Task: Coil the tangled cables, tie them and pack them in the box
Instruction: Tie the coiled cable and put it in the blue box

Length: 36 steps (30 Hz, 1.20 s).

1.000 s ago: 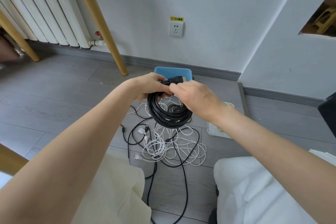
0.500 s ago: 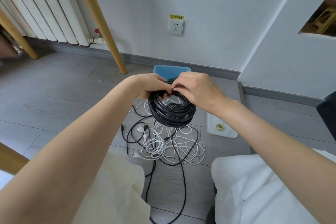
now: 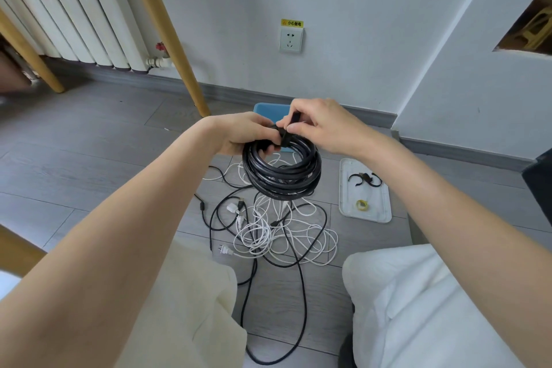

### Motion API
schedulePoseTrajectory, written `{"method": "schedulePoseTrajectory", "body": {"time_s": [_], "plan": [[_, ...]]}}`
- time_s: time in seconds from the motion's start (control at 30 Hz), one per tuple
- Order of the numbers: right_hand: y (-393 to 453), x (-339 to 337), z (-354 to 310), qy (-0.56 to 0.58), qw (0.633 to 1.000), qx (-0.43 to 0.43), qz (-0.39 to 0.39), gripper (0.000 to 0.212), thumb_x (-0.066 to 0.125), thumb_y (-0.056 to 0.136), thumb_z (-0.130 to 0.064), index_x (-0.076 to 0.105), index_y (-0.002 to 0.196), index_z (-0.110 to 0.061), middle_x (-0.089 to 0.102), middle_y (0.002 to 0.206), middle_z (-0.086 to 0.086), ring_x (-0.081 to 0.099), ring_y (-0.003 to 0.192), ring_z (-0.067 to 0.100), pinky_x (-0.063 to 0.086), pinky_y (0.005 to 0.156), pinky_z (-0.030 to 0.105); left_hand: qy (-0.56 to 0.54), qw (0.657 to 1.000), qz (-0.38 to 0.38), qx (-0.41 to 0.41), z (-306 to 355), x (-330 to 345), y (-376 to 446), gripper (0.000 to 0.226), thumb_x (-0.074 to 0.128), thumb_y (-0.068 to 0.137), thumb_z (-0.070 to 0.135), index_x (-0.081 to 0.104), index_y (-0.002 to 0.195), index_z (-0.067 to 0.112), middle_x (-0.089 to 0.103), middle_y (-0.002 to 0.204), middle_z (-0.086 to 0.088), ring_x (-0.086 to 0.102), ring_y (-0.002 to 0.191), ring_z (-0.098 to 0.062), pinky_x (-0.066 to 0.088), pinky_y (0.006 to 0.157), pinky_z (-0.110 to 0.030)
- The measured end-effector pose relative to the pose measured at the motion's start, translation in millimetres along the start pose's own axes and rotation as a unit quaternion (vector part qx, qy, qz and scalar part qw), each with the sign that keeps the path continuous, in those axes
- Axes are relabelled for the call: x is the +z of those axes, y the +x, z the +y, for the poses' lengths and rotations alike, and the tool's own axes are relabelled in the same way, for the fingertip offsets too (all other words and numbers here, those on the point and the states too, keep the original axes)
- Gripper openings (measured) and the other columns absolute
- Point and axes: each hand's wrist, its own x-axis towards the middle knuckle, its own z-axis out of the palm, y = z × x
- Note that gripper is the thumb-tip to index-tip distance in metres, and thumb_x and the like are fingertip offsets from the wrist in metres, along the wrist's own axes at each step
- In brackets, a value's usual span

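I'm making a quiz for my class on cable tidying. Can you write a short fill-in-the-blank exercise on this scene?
1. Both hands, left hand and right hand, hold a coiled cable whose colour is ____.
2. The box behind the hands is coloured ____.
3. The white tray lies on the ____ side of the cable pile.
4. The wall socket sits under a small sticker coloured ____.

Missing words: black; blue; right; yellow

A thick coiled black cable [image 3: 282, 172] hangs above tangled black and white cables [image 3: 277, 233] on the grey plank floor [image 3: 89, 158], a flat white plastic tray [image 3: 365, 191] to their right, a blue plastic box [image 3: 268, 110] behind.
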Motion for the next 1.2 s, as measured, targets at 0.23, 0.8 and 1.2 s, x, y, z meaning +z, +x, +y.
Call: {"method": "schedulePoseTrajectory", "body": {"time_s": [0.23,0.8,1.2], "plan": [[1,-3,0,-0.069,0.996,-0.011,-0.057,0.009,0.055,0.091,-0.019,0.053,0.084,-0.024,0.067,0.089,-0.009,0.053,0.077,0.005,0.042,0.078,0.034,0.116,0.993,0.025,-0.001,-2,3,3,0.014,0.052,0.087,-0.003,0.054,0.1,0.003,0.051,0.071,-0.008,0.048,0.06,-0.014,0.045,0.054,-0.02],[-3,4,18,0.052,0.991,0.072,-0.104,0.011,0.056,0.089,-0.004,0.055,0.081,-0.011,0.068,0.071,0.006,0.061,0.054,-0.003,0.051,0.073,0.026,0.425,0.903,0.019,0.067,-4,23,7,0.031,0.059,0.088,0.039,0.059,0.11,0.017,0.067,0.095,-0.009,0.058,0.075,-0.016,0.049,0.081,-0.032],[1,12,35,0.202,0.966,0.16,-0.023,0.023,0.064,0.087,-0.015,0.053,0.066,-0.016,0.046,0.061,0.0,0.04,0.058,0.011,0.032,0.058,0.025,0.341,0.931,0.012,0.132,-3,20,2,0.014,0.059,0.091,0.027,0.053,0.102,0.02,0.055,0.068,0.005,0.051,0.048,0.003,0.042,0.052,-0.009]]}}
